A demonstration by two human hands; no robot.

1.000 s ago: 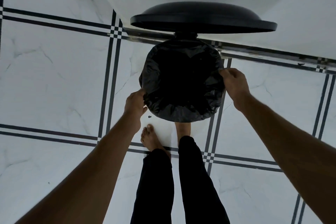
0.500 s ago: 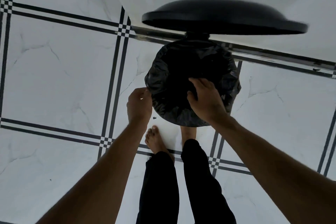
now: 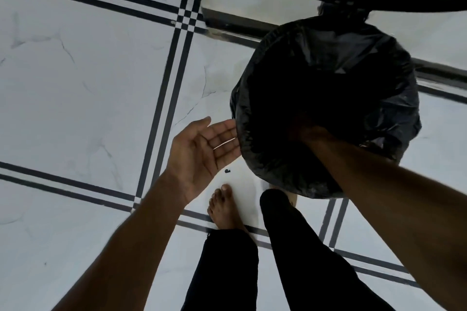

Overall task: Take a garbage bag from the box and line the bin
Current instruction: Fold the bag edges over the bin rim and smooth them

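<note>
Inside the bag-lined bin [image 3: 328, 98], right hand [image 3: 307, 131], grip hidden; left hand [image 3: 202, 151] splayed flat beside the rim.

no readable text, label or number appears anywhere.

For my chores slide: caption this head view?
Right hand reaches into the bag lining the bin; open left hand waits beside it.
</note>
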